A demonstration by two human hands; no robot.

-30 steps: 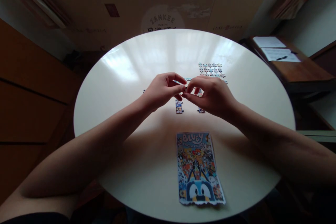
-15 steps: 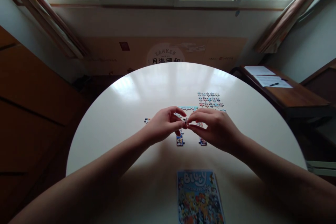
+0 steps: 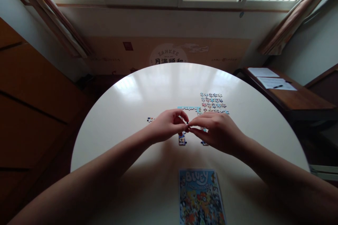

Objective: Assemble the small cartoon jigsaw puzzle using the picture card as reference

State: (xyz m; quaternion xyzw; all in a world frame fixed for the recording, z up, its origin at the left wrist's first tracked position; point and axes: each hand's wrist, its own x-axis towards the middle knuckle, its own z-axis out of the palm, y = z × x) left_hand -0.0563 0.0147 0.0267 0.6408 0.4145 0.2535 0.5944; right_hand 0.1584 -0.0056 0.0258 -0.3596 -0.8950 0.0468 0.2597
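My left hand [image 3: 169,125] and my right hand [image 3: 218,128] meet over the partly joined jigsaw on the table. Between their fingertips is a small dark jigsaw piece [image 3: 187,124], pinched from both sides and mostly hidden. Beneath and around the hands runs the puzzle's frame: a light-blue top strip [image 3: 188,108], a lower left part [image 3: 182,140] and a lower right part [image 3: 204,143]. My hands cover much of its sides. Left of my left hand lie a few loose pieces [image 3: 150,119]. Beyond my right hand, several loose pieces [image 3: 213,102] are laid out in rows.
A colourful "Bluey" picture sheet or box lid [image 3: 202,197] lies near me on the round white table [image 3: 118,112]. Papers [image 3: 276,83] and a pen rest on a brown side table [image 3: 308,95] at right. Windows and a printed cardboard panel [image 3: 105,49] stand behind.
The jigsaw piece shows less of its face now, as if turned between my fingers. Both hands stay close together above the puzzle. The whole view has shifted slightly.
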